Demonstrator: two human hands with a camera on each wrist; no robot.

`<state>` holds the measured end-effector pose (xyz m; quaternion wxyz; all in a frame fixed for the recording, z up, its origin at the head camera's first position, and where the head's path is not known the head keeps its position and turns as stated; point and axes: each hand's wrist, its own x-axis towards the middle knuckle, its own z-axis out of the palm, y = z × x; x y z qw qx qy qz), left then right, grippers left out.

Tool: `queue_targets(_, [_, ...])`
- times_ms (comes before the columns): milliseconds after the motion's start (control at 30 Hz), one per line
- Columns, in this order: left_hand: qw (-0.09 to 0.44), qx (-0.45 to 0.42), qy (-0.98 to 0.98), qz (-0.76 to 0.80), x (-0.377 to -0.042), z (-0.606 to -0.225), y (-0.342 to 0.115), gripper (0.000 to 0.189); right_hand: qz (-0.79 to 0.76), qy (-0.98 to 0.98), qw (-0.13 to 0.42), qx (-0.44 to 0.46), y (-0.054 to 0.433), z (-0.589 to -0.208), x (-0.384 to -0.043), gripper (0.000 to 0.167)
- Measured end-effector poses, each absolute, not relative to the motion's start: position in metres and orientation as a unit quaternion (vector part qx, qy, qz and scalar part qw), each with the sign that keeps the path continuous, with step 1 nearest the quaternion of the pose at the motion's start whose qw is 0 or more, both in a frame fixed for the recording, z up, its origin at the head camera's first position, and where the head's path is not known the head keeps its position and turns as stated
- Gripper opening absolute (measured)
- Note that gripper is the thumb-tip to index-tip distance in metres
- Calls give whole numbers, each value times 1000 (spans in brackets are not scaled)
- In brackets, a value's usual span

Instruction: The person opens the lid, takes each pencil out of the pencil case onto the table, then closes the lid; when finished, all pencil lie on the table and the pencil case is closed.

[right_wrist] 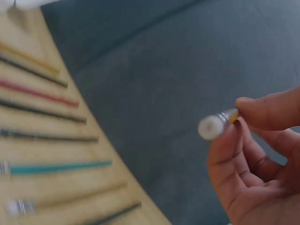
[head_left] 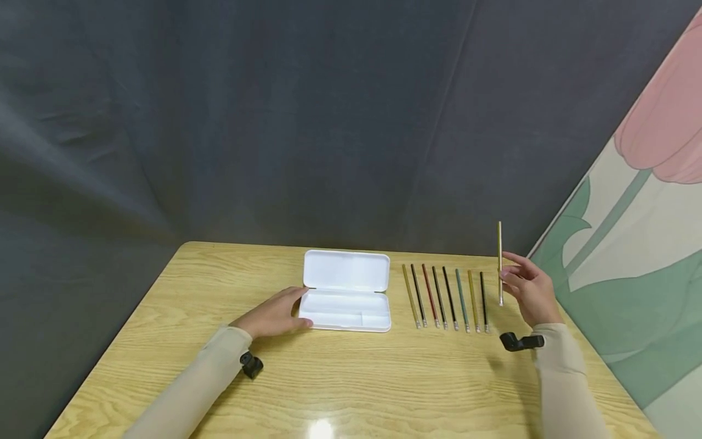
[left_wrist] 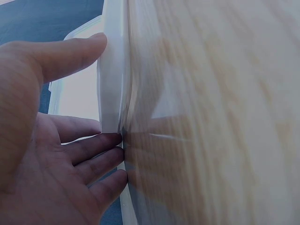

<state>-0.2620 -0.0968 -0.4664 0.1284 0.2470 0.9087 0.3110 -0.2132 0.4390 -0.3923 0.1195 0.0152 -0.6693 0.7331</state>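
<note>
A white pencil case lies with its lid raised, its compartments bare. My left hand holds it at the left end, thumb along the front and the other fingers at the side. The left wrist view shows this hand close up against the case's wall. My right hand pinches a yellow pencil upright above the table, between thumb and fingertips. Its white eraser end faces the right wrist camera, below the pinching right hand.
Several pencils stand in a spaced row between the case and my right hand, among them a red pencil, a teal pencil and a black pencil. A dark curtain hangs behind the wooden table. A flowered panel borders the right.
</note>
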Motion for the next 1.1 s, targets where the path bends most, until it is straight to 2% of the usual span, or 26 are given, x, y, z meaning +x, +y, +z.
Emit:
queue_targets(167, [125, 247, 909, 311, -262, -467, -97, 87, 681, -726, 88, -44, 464, -406, -208, 48])
queue_targets(400, [129, 250, 908, 312, -260, -467, -97, 88, 505, -857, 15, -97, 480, -429, -212, 62])
queue_targets(767, [130, 248, 909, 310, -260, -464, -97, 87, 360, -926, 0, -118, 473, -438, -220, 60])
queue_targets(1100, [132, 246, 909, 310, -259, -464, -97, 87, 222, -968, 15, -121, 473, -444, -223, 58])
